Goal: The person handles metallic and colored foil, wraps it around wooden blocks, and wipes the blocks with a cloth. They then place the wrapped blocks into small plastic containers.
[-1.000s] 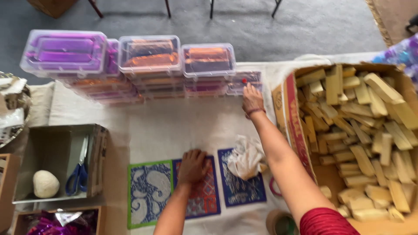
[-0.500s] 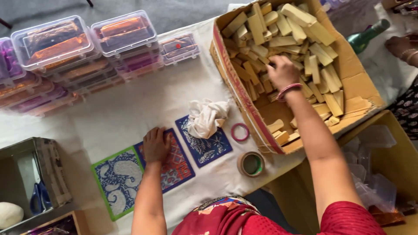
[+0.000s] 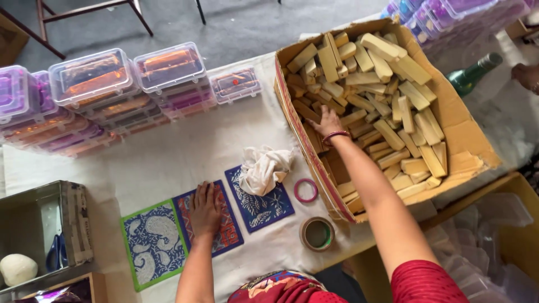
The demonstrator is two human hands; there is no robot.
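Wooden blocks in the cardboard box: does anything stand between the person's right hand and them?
Nothing visible does. The right hand is already inside the open cardboard box, its fingers resting directly on the wooden blocks.

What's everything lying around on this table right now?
Cardboard box: one, brown, right side, open.
Wooden blocks: many, pale yellow, piled in the box.
Printed cloth panels: three, blue patterned, front of the table.
Crumpled cloth: one, white, on the rightmost panel.
Ring: one, pink, beside the box.
Tape roll: one, brown, near the table's front edge.
Plastic cases: many stacked, clear with purple and orange contents, far side.
Bottle: one, green, beyond the box.
Left hand: flat on the middle panel.
Right hand: in the box, on the blocks.
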